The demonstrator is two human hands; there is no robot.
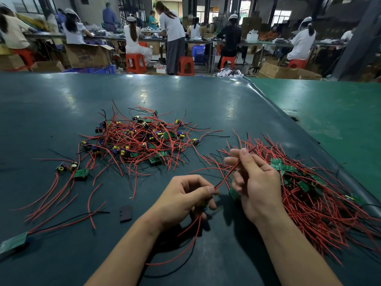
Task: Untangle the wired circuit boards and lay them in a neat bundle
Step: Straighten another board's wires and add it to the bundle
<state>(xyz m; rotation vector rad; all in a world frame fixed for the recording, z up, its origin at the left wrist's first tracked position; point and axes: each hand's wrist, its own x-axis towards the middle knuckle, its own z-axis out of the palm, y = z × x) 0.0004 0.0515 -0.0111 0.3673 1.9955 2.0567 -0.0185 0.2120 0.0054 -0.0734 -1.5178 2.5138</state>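
A small circuit board (204, 206) is held in the left hand (185, 200), and its red wire (226, 176) is pinched by the right hand (252, 182). The wire runs diagonally between them, up toward the neat bundle (313, 195) just beyond the right hand.

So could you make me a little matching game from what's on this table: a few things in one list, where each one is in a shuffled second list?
Things:
1. tangled pile
2. sorted bundle
3. small black piece
4. red wire

Places:
A. stretched between the left hand and right hand
B. at the table's middle, beyond the hands
C. on the right, behind the right hand
D. lying alone, left of the left hand

Pairs: 1-B, 2-C, 3-D, 4-A
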